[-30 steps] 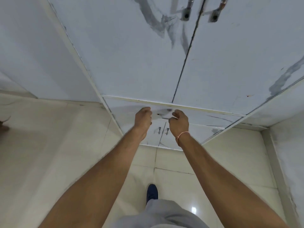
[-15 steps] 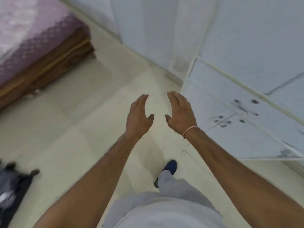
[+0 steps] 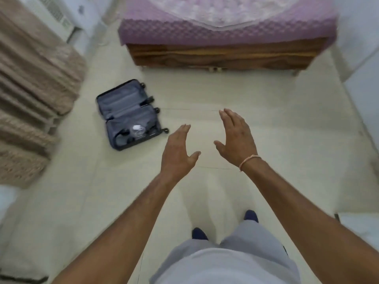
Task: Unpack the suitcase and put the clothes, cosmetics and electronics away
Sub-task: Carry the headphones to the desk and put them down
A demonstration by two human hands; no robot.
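Observation:
A dark grey suitcase (image 3: 129, 114) lies open flat on the cream floor, ahead and to my left. Its near half holds a white charger with cable (image 3: 137, 129) and a few dark items; its far half looks empty. My left hand (image 3: 178, 149) is open, fingers together, held out in the air to the right of the suitcase and apart from it. My right hand (image 3: 238, 138), with a pink band on the wrist, is also open and holds nothing.
A bed (image 3: 225, 52) with a purple cover and wooden frame stands straight ahead. Beige curtains (image 3: 28, 95) hang along the left side. White cabinet fronts (image 3: 363, 48) run along the right. Tiled floor (image 3: 266, 119) lies between me and the bed.
I have turned away from the white cabinet drawers, where both hands were at a handle, toward the room. Both hands came off and are now open; the suitcase and bed have come into view.

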